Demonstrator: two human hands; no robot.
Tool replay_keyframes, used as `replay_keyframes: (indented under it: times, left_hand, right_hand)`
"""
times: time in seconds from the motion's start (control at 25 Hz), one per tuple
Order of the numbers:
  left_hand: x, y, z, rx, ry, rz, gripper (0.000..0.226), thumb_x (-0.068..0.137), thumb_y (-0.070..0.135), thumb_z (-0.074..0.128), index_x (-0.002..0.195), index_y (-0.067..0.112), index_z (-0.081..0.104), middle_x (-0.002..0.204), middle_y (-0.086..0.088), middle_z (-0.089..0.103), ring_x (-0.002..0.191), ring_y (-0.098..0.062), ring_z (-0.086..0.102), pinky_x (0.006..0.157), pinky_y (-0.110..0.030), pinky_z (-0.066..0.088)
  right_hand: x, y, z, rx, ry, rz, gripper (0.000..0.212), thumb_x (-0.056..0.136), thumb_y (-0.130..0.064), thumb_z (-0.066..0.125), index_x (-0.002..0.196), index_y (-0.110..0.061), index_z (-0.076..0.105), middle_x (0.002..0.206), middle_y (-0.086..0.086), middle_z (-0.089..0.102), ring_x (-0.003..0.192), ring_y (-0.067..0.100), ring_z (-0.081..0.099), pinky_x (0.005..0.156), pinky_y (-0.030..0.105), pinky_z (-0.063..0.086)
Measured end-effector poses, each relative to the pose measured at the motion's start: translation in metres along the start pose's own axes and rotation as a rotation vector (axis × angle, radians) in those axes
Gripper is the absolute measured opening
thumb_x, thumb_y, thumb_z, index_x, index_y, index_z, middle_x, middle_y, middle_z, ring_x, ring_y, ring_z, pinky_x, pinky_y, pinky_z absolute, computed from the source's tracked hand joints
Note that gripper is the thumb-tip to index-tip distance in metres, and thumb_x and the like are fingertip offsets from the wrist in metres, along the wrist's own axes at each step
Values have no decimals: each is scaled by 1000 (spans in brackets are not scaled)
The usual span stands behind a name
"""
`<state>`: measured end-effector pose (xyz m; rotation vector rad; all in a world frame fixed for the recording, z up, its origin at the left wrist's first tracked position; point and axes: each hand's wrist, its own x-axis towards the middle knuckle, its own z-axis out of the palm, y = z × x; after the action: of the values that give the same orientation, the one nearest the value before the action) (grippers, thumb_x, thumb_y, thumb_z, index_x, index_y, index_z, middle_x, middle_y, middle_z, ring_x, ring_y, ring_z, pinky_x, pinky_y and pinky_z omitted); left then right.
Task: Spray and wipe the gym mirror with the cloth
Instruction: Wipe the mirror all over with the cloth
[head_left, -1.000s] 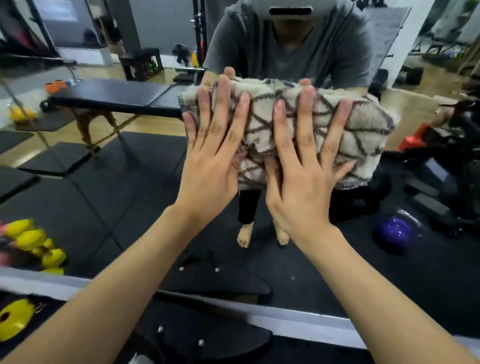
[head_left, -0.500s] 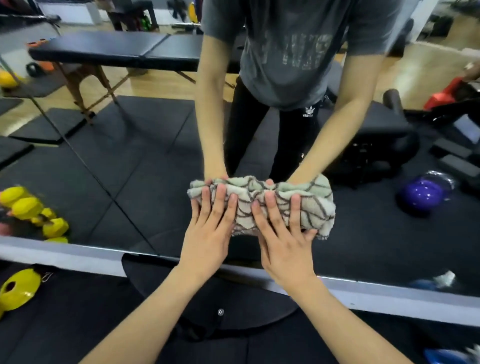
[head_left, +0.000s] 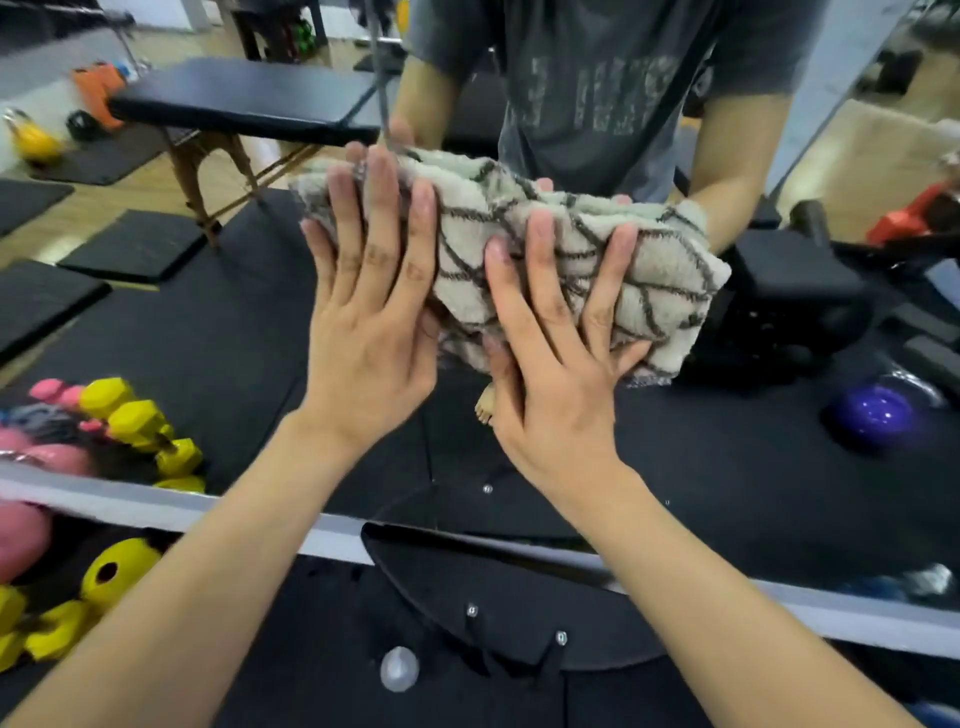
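Observation:
A bunched cream cloth (head_left: 649, 260) with a dark diamond pattern is pressed flat against the gym mirror (head_left: 218, 338). My left hand (head_left: 369, 317) lies on its left end with fingers spread and pointing up. My right hand (head_left: 561, 353) presses the lower middle of the cloth, fingers also spread. The cloth's right end sticks out past my right hand. The mirror shows my own reflection in a grey shirt behind the cloth. No spray bottle is clearly visible.
The mirror's pale bottom frame (head_left: 156, 506) runs across the floor line. Yellow dumbbells (head_left: 111, 571) and pink weights (head_left: 21, 535) lie at the lower left. A black round base (head_left: 498, 603) with bolts sits below my arms. A purple ball (head_left: 867, 415) appears in the reflection at right.
Both hands slid the cloth down the mirror to near the bottom frame, then back up. The cloth now sits higher and slightly tilted, right end lower.

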<state>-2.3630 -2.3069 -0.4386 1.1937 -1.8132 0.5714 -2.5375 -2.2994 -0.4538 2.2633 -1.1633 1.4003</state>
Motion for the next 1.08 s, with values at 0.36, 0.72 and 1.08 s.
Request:
replay_keyframes:
  times: [0.36, 0.72, 1.08]
  left_hand:
    - [-218, -43, 97, 89, -239, 28, 94, 96, 7, 57, 164, 12, -9, 169, -8, -24, 156, -35, -20, 127, -58, -5]
    - [-286, 85, 208, -47, -258, -113, 90, 98, 9, 52, 161, 4, -12, 167, -16, -27, 155, -42, -19, 124, -66, 4]
    - [3, 153, 111, -53, 102, 185, 62, 99, -4, 54, 157, 2, 32, 157, -26, 40, 144, -54, 22, 119, -67, 15]
  right_hand:
    - [-212, 26, 123, -205, -253, -14, 84, 100, -17, 60, 169, -29, 14, 177, -6, 1, 163, 31, -5, 117, 74, 26]
    - [-304, 139, 62, -375, -416, -83, 90, 96, -18, 64, 169, -26, 13, 177, -5, 3, 164, 29, 1, 124, 62, 23]
    - [-76, 151, -116, -296, 35, 23, 48, 108, -5, 49, 155, -4, 39, 159, 38, 36, 146, 67, 16, 129, 43, 14]
